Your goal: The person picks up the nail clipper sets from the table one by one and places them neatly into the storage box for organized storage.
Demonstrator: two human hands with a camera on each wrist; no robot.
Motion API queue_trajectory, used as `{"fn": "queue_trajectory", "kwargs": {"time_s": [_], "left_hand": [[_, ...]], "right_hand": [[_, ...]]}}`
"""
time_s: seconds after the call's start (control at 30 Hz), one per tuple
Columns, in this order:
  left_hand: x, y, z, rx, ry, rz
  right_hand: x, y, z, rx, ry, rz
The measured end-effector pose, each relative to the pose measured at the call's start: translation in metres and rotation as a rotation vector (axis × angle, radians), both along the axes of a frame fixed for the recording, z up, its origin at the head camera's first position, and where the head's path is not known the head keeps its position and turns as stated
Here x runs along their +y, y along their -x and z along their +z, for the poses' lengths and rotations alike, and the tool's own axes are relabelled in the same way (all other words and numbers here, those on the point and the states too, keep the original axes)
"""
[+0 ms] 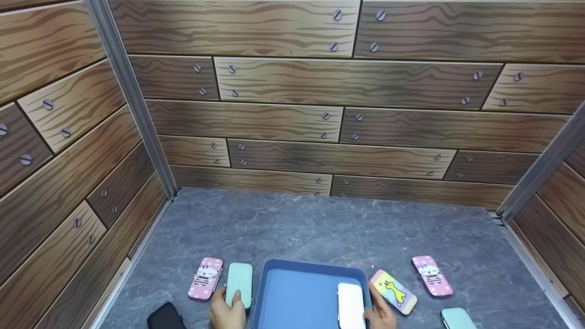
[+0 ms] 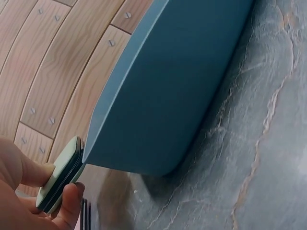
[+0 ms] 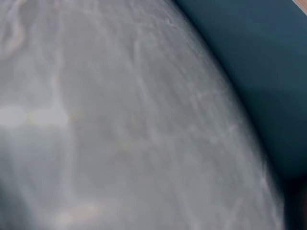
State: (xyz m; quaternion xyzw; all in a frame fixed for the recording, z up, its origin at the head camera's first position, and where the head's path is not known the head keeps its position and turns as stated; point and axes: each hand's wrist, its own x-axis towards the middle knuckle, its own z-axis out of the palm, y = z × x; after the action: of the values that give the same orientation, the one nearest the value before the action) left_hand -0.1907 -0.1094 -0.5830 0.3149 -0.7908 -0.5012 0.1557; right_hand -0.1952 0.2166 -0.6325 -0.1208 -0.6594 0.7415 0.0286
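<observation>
My left hand (image 1: pixel 227 313) pinches a small flat mint-green case (image 1: pixel 239 284) with rounded corners, just left of the blue tray (image 1: pixel 311 263). In the left wrist view the thumb and fingers hold this case (image 2: pixel 64 167) by its faces, its dark seam showing, near the tray's rim (image 2: pixel 115 96). At the tray's right wall is my right hand (image 1: pixel 383 315), fingers outside and thumb over the rim beside a white case (image 1: pixel 351 305) lying inside. A yellow and purple giraffe case (image 1: pixel 396 292) lies right next to those fingers. The right wrist view hides nearly all of the hand.
Pink cat-print cases lie at the left (image 1: pixel 205 278) and right (image 1: pixel 432 276). A black case (image 1: pixel 166 317) is at the lower left, another mint-green case (image 1: pixel 458 318) at the lower right. Wood-patterned walls (image 1: pixel 274 119) enclose the grey marbled tabletop (image 1: pixel 292 224).
</observation>
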Motion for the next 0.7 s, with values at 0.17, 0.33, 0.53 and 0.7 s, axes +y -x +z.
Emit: {"fn": "queue_trajectory", "kwargs": {"time_s": [0.17, 0.33, 0.53, 0.7], "left_hand": [[0.005, -0.001, 0.003, 0.025, 0.011, -0.012], [0.01, -0.002, 0.006, 0.046, 0.029, -0.015], [0.014, -0.001, 0.009, 0.032, 0.026, -0.038], [0.019, -0.002, 0.009, 0.044, 0.023, -0.03]], "right_hand": [[0.0, 0.0, -0.001, 0.0, -0.003, -0.006], [-0.002, 0.0, -0.003, 0.026, -0.021, -0.013], [0.0, -0.001, -0.004, 0.039, -0.027, 0.01], [-0.001, -0.001, -0.004, 0.074, -0.02, -0.006]]}}
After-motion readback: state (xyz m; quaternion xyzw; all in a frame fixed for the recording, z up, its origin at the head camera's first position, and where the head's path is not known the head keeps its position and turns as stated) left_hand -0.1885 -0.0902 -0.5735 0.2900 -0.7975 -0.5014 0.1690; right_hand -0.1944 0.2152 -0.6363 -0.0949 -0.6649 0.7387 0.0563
